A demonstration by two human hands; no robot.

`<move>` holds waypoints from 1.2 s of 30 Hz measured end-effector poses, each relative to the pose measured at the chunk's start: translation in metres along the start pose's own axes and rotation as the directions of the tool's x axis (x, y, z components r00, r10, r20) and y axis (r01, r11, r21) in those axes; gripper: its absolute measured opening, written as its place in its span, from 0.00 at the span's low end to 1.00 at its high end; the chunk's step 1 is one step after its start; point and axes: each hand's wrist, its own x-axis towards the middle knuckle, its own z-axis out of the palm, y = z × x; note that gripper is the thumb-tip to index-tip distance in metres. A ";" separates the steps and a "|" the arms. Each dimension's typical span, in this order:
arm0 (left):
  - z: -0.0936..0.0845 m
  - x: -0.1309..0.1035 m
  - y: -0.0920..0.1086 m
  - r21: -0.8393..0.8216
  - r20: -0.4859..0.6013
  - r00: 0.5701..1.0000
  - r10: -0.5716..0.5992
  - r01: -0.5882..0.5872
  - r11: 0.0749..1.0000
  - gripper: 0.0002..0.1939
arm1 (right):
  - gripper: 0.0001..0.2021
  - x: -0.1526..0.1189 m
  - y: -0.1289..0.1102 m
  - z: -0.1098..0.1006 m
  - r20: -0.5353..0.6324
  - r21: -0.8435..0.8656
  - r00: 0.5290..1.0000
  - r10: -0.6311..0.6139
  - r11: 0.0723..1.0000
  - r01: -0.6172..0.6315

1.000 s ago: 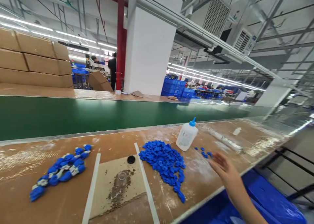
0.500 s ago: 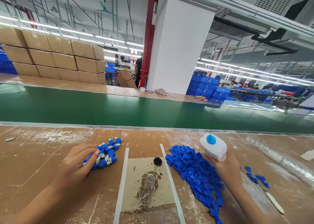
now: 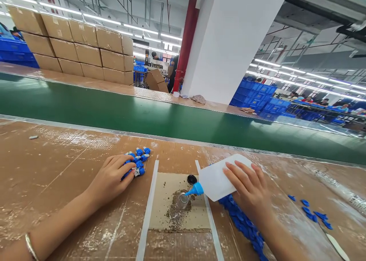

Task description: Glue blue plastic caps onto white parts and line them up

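Both of our hands are apart from each other over the brown table [image 3: 85, 165]. Our right hand [image 3: 251, 188] is closed around a white bottle [image 3: 219, 177]. We have the bottle tipped over on its side, so its blue tip [image 3: 196, 189] points left and a bit down. The end of the tip is right at the top of a little clear cup [image 3: 183, 200], but we can't tell if they touch. The cup is on a tan board [image 3: 160, 219] with dark wet spots around it. A round black cap [image 3: 191, 179] is on the board too, just behind the blue tip. White strips [image 3: 148, 207] run along the left and right sides of the board. Our left hand [image 3: 114, 173] is bent over a bunch of blue and white bits [image 3: 139, 165], touching them. We can't tell if its fingers pinch one. A silver bracelet [image 3: 31, 246] is on our left wrist. A heap of flat blue bits [image 3: 243, 223] is partly hidden under our right hand and the bottle. Some loose blue bits [image 3: 320, 216] are farther right, near a thin pale stick [image 3: 337, 247].
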 end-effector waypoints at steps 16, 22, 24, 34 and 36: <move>0.002 -0.001 0.006 -0.011 0.075 0.996 0.038 -0.037 0.999 0.10 | 0.21 0.007 0.005 -0.012 -0.019 -0.036 1.000 0.018 0.999 -0.019; 0.002 0.000 0.007 -0.023 0.097 0.995 0.035 -0.033 0.999 0.11 | 0.19 0.014 0.006 -0.018 -0.042 -0.034 0.999 0.010 0.999 -0.012; 0.002 0.000 0.007 -0.025 0.102 0.994 0.030 -0.027 0.999 0.11 | 0.19 0.015 0.006 -0.019 -0.046 -0.036 0.999 0.012 0.999 -0.013; 0.003 0.000 0.008 -0.031 0.134 0.991 0.006 -0.002 1.000 0.13 | 0.22 0.011 0.006 -0.020 -0.022 -0.090 1.000 -0.009 0.996 0.007; 0.004 0.000 0.008 -0.036 0.141 0.990 -0.002 0.007 0.999 0.13 | 0.22 0.010 0.004 -0.018 -0.015 -0.078 1.000 0.007 0.997 -0.008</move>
